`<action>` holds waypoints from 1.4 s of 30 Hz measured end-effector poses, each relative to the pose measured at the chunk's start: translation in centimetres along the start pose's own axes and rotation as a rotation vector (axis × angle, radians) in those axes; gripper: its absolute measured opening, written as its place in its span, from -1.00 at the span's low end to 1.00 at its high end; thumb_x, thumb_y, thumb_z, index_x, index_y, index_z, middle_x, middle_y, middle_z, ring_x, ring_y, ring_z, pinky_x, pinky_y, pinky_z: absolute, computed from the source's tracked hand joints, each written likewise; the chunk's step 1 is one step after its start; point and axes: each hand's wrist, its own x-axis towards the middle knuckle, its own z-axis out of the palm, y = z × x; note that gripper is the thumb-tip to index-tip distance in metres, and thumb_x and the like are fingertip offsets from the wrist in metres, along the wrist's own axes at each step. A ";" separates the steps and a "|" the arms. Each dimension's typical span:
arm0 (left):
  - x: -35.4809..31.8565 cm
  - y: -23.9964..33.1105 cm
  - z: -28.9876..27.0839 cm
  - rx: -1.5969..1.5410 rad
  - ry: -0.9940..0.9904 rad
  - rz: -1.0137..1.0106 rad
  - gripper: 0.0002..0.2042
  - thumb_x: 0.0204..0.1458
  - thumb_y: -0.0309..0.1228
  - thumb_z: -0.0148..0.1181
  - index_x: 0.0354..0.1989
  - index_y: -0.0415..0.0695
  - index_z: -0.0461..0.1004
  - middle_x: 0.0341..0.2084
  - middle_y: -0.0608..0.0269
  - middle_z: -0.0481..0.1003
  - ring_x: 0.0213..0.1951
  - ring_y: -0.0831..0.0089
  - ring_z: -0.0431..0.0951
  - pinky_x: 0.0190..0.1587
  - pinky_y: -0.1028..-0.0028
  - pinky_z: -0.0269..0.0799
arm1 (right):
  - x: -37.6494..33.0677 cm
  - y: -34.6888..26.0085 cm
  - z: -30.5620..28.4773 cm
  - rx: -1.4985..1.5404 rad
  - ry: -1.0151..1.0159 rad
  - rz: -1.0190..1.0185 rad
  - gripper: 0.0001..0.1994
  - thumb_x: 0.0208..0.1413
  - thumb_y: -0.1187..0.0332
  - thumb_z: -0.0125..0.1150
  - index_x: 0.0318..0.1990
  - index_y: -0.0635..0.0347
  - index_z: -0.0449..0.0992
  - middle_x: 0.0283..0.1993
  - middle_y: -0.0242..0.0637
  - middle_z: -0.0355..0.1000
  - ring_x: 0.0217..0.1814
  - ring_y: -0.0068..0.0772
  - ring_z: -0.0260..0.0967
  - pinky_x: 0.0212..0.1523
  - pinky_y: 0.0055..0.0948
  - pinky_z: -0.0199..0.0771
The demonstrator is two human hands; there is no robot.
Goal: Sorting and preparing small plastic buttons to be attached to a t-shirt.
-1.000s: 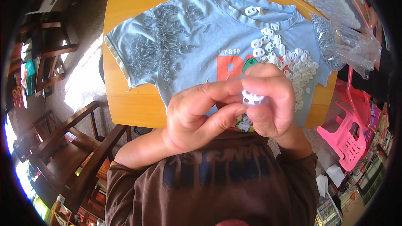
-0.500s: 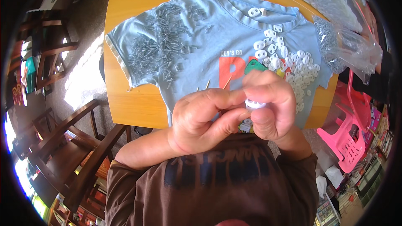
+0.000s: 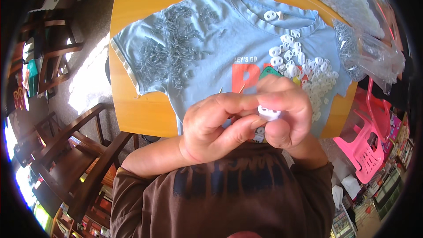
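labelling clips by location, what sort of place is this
Probably a room in a home or small shop; which one is unclear. Wooden chairs stand at the left, a pink plastic chair at the right, and small white pieces lie on a shirt.

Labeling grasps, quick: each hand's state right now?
Left hand: curled beside a small white piece; grip cannot be told.
Right hand: closed, holding that piece.
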 end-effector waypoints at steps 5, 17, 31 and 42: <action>0.0 0.6 0.0 -0.199 -0.002 -0.177 -0.80 -0.04 -0.61 0.15 -0.21 -0.32 0.38 -0.49 0.23 0.48 -0.54 0.62 0.47 -0.52 0.63 0.39 | -0.5 0.6 -0.3 0.068 -0.002 -0.004 -0.62 0.09 0.18 0.08 -0.07 0.31 0.33 -0.39 -0.27 0.36 -0.47 -0.41 0.26 -0.46 -0.45 0.26; -0.6 3.6 -4.1 -0.143 0.076 -0.013 -0.82 0.01 -0.66 -0.01 -0.20 -0.32 0.26 -0.36 0.08 0.42 -0.51 0.60 0.42 -0.47 0.63 0.36 | -0.3 -2.3 -0.2 -0.269 0.158 0.227 -0.49 0.04 0.33 0.05 0.10 0.48 0.15 -0.32 -0.23 0.28 -0.32 -0.48 0.19 -0.21 -0.46 0.23; -11.9 -3.5 -26.9 0.309 1.235 -0.157 -0.61 0.02 -0.44 0.09 0.05 -0.25 0.24 -0.38 0.26 0.41 -0.50 0.58 0.36 -0.40 0.60 0.29 | 2.0 -4.4 -2.4 -0.102 0.408 0.371 -0.67 0.15 0.42 -0.16 0.01 0.46 0.26 -0.45 -0.34 0.22 -0.40 -0.56 0.10 -0.30 -0.55 0.16; -4.9 2.9 -17.0 0.623 1.002 0.276 -0.76 0.03 -0.59 -0.04 -0.09 -0.28 0.33 -0.30 0.24 0.43 -0.45 0.63 0.32 -0.35 0.64 0.27 | 2.2 -4.8 -3.0 -0.064 0.272 0.404 -0.74 0.15 0.42 -0.09 -0.09 0.44 0.35 -0.47 -0.33 0.25 -0.42 -0.55 0.14 -0.31 -0.53 0.18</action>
